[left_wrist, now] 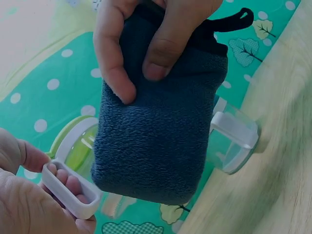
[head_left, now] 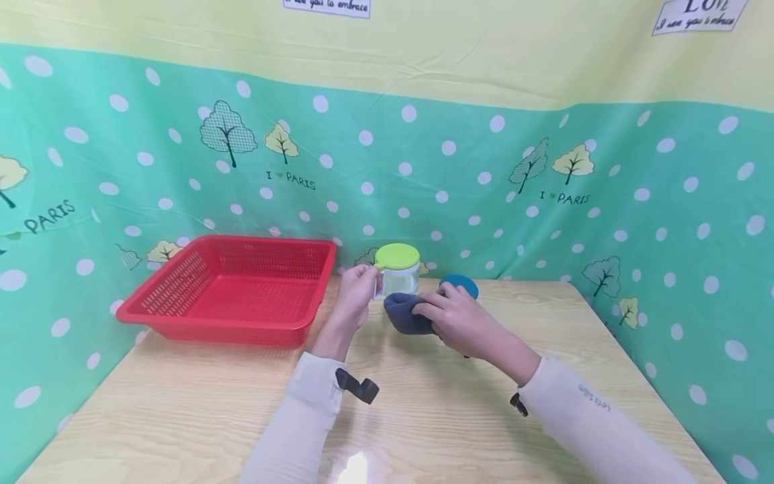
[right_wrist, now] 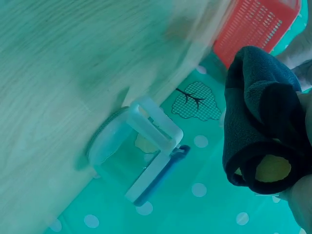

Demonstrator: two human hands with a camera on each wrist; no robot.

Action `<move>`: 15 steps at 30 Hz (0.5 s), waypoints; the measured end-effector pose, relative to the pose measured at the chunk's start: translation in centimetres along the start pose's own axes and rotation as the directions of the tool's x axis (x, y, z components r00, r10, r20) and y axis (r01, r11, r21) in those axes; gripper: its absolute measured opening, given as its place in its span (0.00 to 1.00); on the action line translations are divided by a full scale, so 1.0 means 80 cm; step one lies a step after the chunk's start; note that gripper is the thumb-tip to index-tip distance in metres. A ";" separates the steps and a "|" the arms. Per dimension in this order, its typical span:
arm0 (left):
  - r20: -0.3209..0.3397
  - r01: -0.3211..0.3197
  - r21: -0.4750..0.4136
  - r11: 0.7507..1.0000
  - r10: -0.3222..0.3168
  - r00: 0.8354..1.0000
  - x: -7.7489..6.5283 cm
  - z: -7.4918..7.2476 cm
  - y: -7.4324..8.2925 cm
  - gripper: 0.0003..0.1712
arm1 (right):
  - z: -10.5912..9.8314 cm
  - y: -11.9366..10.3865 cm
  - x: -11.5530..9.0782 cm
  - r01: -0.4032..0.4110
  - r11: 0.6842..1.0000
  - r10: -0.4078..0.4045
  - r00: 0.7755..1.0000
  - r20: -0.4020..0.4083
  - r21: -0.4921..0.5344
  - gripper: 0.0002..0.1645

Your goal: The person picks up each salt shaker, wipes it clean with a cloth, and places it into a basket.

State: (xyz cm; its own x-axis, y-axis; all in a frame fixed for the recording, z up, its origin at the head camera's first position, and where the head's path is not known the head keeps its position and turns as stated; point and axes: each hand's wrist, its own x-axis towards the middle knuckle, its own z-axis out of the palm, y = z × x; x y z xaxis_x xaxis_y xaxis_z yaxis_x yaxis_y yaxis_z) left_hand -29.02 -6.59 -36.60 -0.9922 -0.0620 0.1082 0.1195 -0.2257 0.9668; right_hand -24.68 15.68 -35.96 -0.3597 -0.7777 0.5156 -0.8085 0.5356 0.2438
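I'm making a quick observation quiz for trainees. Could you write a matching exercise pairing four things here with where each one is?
Things:
1. red basket
2. dark blue cloth
3. green-lidded jar
4. blue-lidded jar

Places:
A. on the table just beyond the right hand, not held
B. held by its handle in the left hand
C. on the left side of the table
D. gripped by the right hand

Right pairs: 1-C, 2-D, 3-B, 4-A.
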 end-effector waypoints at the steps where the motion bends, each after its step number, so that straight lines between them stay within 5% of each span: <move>1: 0.001 0.001 0.000 1.000 -0.001 1.000 0.000 0.000 0.000 0.07 | 0.000 0.000 0.000 0.000 1.000 0.000 1.000 0.000 0.002 0.20; 15: 0.045 0.063 0.033 0.997 -0.065 0.997 0.003 -0.001 -0.001 0.05 | -0.032 0.039 -0.007 -0.079 0.993 0.089 0.988 -0.124 0.083 0.23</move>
State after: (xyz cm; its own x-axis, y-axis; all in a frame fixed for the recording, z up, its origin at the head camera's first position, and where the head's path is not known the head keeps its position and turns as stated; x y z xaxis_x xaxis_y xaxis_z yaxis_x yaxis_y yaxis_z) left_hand -29.23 -6.68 -36.71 -0.9984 -0.0031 0.0559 0.0555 -0.1973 0.9788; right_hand -25.78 18.60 -33.35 -0.3696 -0.6805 0.6327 -0.8135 0.5660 0.1335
